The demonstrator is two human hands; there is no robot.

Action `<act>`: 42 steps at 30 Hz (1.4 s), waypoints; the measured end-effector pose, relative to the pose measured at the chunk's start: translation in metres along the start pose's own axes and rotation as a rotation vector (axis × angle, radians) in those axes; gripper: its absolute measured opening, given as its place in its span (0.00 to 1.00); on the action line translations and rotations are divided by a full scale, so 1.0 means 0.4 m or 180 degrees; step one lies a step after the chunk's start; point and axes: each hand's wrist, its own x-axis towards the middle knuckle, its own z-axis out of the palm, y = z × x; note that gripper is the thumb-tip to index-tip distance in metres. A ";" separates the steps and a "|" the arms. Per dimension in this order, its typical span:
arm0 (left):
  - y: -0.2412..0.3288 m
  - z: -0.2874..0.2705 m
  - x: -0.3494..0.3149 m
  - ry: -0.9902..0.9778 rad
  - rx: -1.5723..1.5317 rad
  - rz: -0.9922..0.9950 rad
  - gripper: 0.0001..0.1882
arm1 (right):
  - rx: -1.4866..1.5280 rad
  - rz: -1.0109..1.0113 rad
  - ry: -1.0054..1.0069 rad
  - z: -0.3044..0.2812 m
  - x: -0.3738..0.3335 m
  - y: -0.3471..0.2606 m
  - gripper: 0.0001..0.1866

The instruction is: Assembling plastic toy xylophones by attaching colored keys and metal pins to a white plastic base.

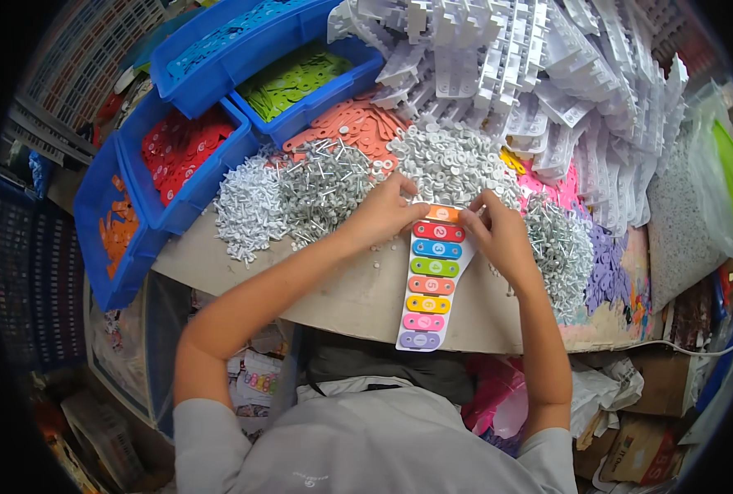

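Note:
A toy xylophone (429,286) lies on the worktable in front of me, its white tapered base carrying a row of coloured keys. The orange key (443,214) is at its far end, and a purple key (421,339) at the near end. My left hand (385,212) is closed at the orange key's left end, its thumb on the key. At the key's right end, the fingers of my right hand (498,237) are pinched together; whatever is between them is too small to make out. White ring-shaped pieces (449,160) are heaped just beyond both hands.
Metal pins (325,185) and white pegs (247,210) are piled left, more metal pins (557,251) right. White bases (539,74) are stacked high at the back. Blue bins (193,185) of coloured keys stand left. Loose purple keys (609,267) lie by the right edge.

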 end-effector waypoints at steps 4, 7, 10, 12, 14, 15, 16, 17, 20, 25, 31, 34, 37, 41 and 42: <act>0.019 -0.016 0.027 -0.0399 0.0661 -0.0408 0.22 | 0.0046 0.0293 -0.0552 -0.014 0.023 0.037 0.13; 0.023 -0.031 0.042 -0.0625 0.0886 -0.0563 0.21 | -0.0007 0.0402 -0.0865 -0.028 0.051 0.024 0.17; 0.034 -0.030 0.072 -0.0897 0.1080 -0.0607 0.19 | -0.0011 0.0475 -0.1118 -0.043 0.068 0.032 0.17; 0.058 -0.035 0.083 -0.1251 0.0803 -0.0939 0.18 | 0.0385 0.0749 -0.1576 -0.053 0.084 0.027 0.16; 0.059 -0.036 0.096 -0.1317 0.0785 -0.1069 0.17 | 0.0445 0.0714 -0.1614 -0.046 0.088 0.030 0.16; 0.047 -0.038 0.104 -0.1359 0.0724 -0.1178 0.16 | 0.0463 0.0710 -0.1609 -0.043 0.089 0.031 0.16; 0.036 -0.039 0.110 -0.1403 0.0664 -0.1287 0.16 | 0.0481 0.0708 -0.1603 -0.040 0.089 0.031 0.16; 0.039 -0.036 0.111 -0.1412 0.0652 -0.1294 0.16 | 0.0478 0.0722 -0.1611 -0.039 0.087 0.033 0.16; 0.046 -0.027 0.111 -0.1408 0.0463 -0.1409 0.14 | 0.0394 0.0647 -0.1518 -0.038 0.081 0.035 0.16; 0.048 -0.011 0.098 -0.0966 0.0317 -0.1326 0.13 | 0.0238 0.0638 -0.1393 -0.040 0.075 0.018 0.16; 0.044 -0.038 0.090 -0.1117 0.0460 -0.1159 0.16 | 0.0245 0.0670 -0.1277 -0.025 0.068 0.007 0.14; 0.015 -0.015 0.078 -0.0785 0.1080 -0.0251 0.15 | -0.0038 -0.0002 -0.0313 -0.011 0.025 0.055 0.12; 0.070 -0.022 -0.083 0.0265 0.0859 0.0688 0.14 | -0.0504 -0.0297 0.1101 -0.064 -0.085 0.028 0.09; 0.065 -0.080 -0.254 0.0258 0.1297 0.0854 0.09 | -0.1240 0.0264 0.2245 -0.215 -0.246 0.221 0.09; 0.025 -0.099 -0.273 0.0783 0.1767 0.1339 0.07 | -0.1226 0.0293 0.2249 -0.231 -0.275 0.273 0.09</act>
